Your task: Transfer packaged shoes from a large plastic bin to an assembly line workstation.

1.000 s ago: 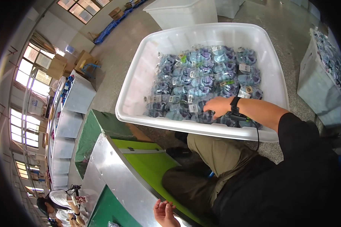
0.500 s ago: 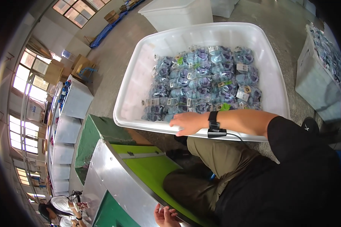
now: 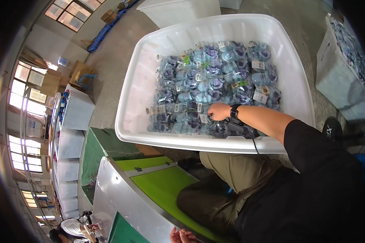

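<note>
A large white plastic bin (image 3: 127, 93) holds rows of blue and purple shoes in clear plastic bags (image 3: 209, 85). My right hand (image 3: 219, 111) reaches over the near side of the bin, a black band with a cable on its wrist. Its fingers are bent down and pinched at the top of a bagged shoe (image 3: 205, 118) in the near rows; the fingertips are partly hidden. My left hand (image 3: 182, 236) is at the bottom edge of the picture, beside the metal-edged table. Its fingers are loosely curled and apart, with nothing visible in them, and the picture's edge cuts it off.
A metal-rimmed table (image 3: 127, 190) with a green top stands on the left, with a lime-green panel (image 3: 162, 184) below. Another filled white bin (image 3: 336, 77) stands at right, and one more (image 3: 182, 10) behind. A person (image 3: 73, 229) works at lower left.
My right hand has moved from over the bin's near rim forward and to the right, down onto the bagged shoes. My left hand has shifted slightly down in the picture.
</note>
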The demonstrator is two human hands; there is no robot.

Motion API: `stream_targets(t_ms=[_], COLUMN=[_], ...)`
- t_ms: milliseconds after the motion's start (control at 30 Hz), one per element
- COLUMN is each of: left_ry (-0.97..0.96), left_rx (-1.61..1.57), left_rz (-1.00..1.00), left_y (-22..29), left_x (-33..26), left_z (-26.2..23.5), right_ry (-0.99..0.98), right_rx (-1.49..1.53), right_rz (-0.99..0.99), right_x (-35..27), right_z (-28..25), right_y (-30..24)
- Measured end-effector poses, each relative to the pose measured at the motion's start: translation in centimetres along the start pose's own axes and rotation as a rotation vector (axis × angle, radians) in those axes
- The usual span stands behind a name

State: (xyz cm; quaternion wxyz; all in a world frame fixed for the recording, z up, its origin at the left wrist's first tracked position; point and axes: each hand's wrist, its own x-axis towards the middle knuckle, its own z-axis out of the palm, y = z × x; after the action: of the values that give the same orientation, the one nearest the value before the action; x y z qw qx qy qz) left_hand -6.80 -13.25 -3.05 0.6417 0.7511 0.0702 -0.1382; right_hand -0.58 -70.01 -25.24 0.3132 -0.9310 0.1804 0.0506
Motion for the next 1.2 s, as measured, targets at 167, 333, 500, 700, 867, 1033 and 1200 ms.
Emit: stream_targets(t_ms=[167, 333, 500, 700, 867, 1033, 1200], left_ry=[0.083, 0.122, 0.142, 0.098, 0.059, 0.015, -0.116], left_rx=[0.064, 0.109, 0.085, 0.05, -0.016, -0.014, -0.169], left_rz=[-0.012, 0.006, 0.01, 0.018, 0.049, -0.06, -0.136], left_y=[0.7, 0.1, 0.9, 0.6, 0.2, -0.6, 0.4], left_x=[-0.2, 0.4, 0.1, 0.2, 0.3, 1.2, 2.1], left_z=[1.5, 1.4, 2.1, 2.1, 1.1, -0.8, -1.0], right_ry=[-0.095, -0.215, -0.166, -0.322, -0.116, -0.118, 0.069], right_rx=[-0.386, -0.427, -0.394, -0.417, -0.068, 0.336, 0.1], right_rz=[-0.065, -0.05, -0.011, -0.017, -0.09, -0.371, -0.382], right_x=[-0.2, 0.0, -0.2, -0.6, -0.8, -0.1, -1.1], right_z=[2.3, 0.4, 0.9, 0.0, -1.0, -2.0, -1.3], right_y=[2.0, -0.4, -1.1, -0.7, -5.7, -15.9, -21.8])
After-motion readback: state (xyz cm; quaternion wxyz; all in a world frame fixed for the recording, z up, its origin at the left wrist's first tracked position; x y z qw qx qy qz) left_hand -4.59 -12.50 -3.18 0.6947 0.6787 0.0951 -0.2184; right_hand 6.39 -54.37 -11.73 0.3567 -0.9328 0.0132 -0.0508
